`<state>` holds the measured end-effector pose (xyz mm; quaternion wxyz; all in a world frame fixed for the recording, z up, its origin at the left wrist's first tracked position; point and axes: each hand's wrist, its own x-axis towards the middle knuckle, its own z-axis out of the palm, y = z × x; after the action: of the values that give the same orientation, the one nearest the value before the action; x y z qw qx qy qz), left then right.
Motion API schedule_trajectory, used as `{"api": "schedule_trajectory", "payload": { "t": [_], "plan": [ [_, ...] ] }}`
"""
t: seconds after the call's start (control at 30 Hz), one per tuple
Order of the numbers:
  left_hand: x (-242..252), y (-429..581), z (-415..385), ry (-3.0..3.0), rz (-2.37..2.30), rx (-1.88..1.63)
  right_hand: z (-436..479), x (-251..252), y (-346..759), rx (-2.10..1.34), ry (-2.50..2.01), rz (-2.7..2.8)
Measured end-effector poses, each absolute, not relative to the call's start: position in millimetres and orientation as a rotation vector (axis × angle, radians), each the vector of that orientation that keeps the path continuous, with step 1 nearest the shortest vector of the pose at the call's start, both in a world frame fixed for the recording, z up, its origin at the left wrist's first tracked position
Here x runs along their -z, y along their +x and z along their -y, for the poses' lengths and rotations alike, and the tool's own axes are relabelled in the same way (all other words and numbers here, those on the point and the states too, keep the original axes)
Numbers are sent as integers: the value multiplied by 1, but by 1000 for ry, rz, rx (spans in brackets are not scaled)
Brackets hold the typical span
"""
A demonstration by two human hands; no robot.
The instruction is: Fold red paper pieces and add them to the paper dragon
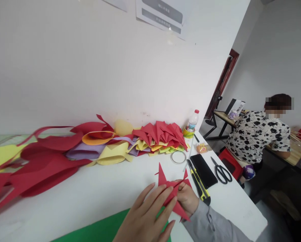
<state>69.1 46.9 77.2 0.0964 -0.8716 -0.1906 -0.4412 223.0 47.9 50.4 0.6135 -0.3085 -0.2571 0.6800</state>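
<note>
White table (95, 191); red paper crane (173, 191) half under fingers (152, 198)

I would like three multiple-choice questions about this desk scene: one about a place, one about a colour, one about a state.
1. Where do the scissors lie?
A. right of the black phone
B. on the green sheet
C. under the bottle

2. What colour is the folded paper figure in the hands?
A. purple
B. red
C. yellow

3. How is the left hand?
A. clenched in a fist
B. lifted off the figure
C. spread flat, fingers on the figure

Answers: 1 A, they sit beside the phone near the table edge; 2 B, it is plainly red; 3 C, the fingers lie extended over it while the right hand pinches it.
</note>
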Motion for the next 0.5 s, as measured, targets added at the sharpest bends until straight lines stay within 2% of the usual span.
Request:
{"api": "schedule_trajectory", "payload": {
  "t": [0.5],
  "plan": [
    [-84,68,-43,-2549,530,1247,-45,-56,220,-1540,-727,701]
  ]
}}
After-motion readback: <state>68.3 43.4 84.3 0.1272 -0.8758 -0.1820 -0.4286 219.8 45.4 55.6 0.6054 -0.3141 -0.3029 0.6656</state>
